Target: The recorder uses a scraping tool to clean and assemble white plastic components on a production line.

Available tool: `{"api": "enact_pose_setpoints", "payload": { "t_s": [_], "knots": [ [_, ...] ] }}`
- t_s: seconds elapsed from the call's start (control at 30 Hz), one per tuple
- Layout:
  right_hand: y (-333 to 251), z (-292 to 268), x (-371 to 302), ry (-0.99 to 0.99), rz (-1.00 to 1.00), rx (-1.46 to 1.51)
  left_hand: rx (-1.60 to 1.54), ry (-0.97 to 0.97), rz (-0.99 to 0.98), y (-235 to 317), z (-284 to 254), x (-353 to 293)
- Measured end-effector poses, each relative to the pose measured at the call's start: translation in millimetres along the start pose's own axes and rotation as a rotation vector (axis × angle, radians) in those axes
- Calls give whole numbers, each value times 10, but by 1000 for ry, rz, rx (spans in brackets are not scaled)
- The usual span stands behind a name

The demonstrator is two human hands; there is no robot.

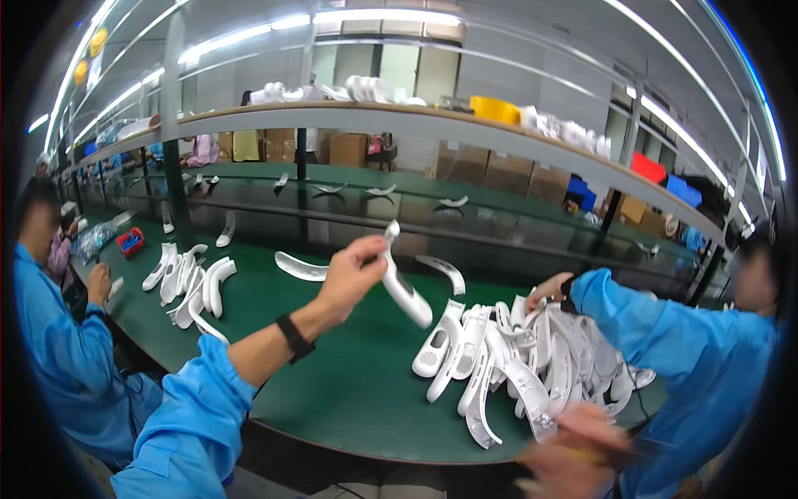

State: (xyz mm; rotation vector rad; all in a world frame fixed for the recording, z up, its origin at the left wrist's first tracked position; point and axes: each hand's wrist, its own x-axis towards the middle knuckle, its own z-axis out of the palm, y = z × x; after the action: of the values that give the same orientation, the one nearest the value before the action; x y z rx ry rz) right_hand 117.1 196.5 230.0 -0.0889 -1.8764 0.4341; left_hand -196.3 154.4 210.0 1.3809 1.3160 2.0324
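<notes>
My left hand [353,279] pinches the upper end of a white curved plastic shell [407,297], held up above the green table. A dark oval recess shows on that shell. My right hand [578,453] is a motion blur near the table's front edge, beside a heap of white curved plastic shells [515,378]. Its fingers are smeared, so I cannot make out whether it holds anything. Two loose shells lie beyond my left hand: one curved shell [301,267] to its left and another shell [445,273] to its right.
A co-worker's hand [549,291] reaches into the heap from the right. Another person in blue sits at the left, near a smaller shell group [187,279] and a red bin [130,241]. A dark conveyor [357,218] carries spaced shells behind the table, under a long shelf [399,116].
</notes>
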Motion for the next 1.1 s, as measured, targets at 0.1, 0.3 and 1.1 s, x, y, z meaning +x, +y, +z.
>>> {"api": "enact_pose_setpoints", "payload": {
  "t_s": [0.1, 0.3, 1.1],
  "knots": [
    [-562, 365, -428, -187, 206, -377, -114, -113, -7, 310, 299, -509],
    [-404, 1106, -798, -299, 150, -503, -224, -220, -185, 829, 302, -1170],
    [-1007, 962, -1696, 199, 949, 266, -258, 104, -812, -127, 361, -3081]
  ]
}}
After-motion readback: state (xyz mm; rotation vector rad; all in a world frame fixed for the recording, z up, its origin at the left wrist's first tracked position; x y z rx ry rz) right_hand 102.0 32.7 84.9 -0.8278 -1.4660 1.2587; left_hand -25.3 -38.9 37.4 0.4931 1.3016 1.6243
